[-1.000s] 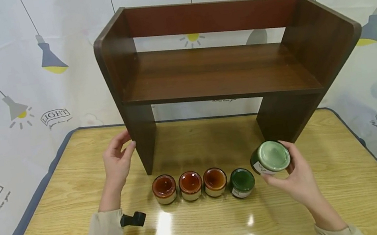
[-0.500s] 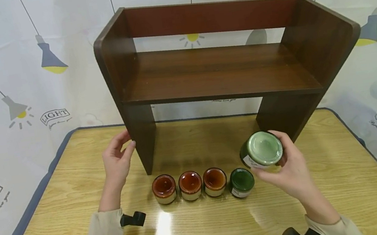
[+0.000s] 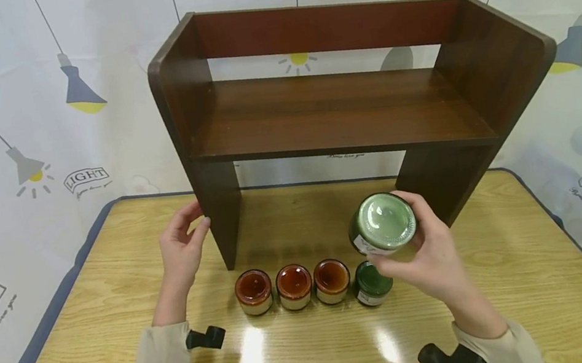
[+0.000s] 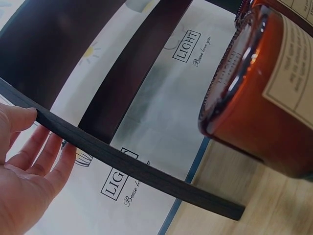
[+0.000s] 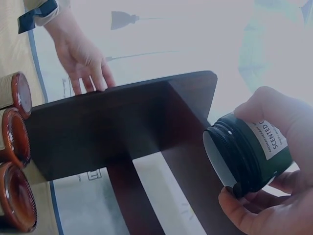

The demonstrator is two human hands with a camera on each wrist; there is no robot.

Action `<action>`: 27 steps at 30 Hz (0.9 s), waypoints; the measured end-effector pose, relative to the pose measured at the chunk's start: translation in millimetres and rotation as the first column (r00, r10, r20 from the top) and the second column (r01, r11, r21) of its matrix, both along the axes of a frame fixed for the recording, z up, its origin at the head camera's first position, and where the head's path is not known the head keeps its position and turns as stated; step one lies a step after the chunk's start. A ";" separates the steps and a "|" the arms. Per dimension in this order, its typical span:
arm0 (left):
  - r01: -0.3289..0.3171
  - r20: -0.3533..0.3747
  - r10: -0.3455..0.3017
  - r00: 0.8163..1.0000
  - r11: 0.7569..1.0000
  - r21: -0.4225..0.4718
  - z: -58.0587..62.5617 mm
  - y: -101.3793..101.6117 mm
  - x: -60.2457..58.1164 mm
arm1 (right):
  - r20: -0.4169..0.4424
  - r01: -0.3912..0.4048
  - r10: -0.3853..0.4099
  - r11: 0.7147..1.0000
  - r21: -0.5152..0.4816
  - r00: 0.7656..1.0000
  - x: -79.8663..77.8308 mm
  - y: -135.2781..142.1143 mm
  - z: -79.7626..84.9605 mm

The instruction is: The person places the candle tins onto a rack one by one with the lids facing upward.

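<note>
My right hand [image 3: 432, 254] grips a green glass scented-candle jar [image 3: 383, 223], thumb on one side and fingers round the other. Its pale glass base faces up in the head view. In the right wrist view the jar [image 5: 264, 147] shows a white label and a dark rim end. Just below it stands another green jar [image 3: 373, 288], partly covered by the right thumb. My left hand [image 3: 181, 246] touches the left side panel of a dark brown wooden shelf [image 3: 337, 113]. The left thumb [image 4: 22, 117] lies at the panel's front edge, the fingers along its outer side.
Three amber jars, a left one [image 3: 254, 292], a middle one [image 3: 294, 286] and a right one [image 3: 333, 281], stand in a row with the green jar before the shelf. A wood-grain table [image 3: 94, 333] lies beneath; a printed white cloth [image 3: 3, 203] hangs behind.
My right hand has carried the green candle jar left and slightly away from me, now over the standing green jar. My left hand stays at the shelf's side panel.
</note>
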State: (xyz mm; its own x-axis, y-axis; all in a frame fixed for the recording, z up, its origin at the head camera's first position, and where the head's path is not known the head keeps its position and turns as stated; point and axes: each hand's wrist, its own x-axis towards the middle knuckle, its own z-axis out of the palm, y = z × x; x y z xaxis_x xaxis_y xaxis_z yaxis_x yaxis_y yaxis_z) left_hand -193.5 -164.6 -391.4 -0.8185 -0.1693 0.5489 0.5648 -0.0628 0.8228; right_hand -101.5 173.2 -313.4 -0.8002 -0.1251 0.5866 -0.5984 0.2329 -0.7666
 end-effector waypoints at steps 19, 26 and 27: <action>-0.017 0.024 0.017 1.000 1.000 -0.004 0.8 0.3 -0.9 | 0.007 -0.039 0.039 0.999 -0.010 0.999 -9.2 -25.0 24.2; -0.022 0.025 0.022 0.999 1.000 -0.010 1.0 0.1 -0.5 | 0.014 -0.056 0.056 0.998 -0.005 0.998 -13.0 -32.2 32.7; -0.023 0.025 0.023 0.999 1.000 -0.013 1.0 0.0 -0.5 | 0.010 -0.060 0.060 0.998 -0.005 0.998 -13.9 -33.5 34.0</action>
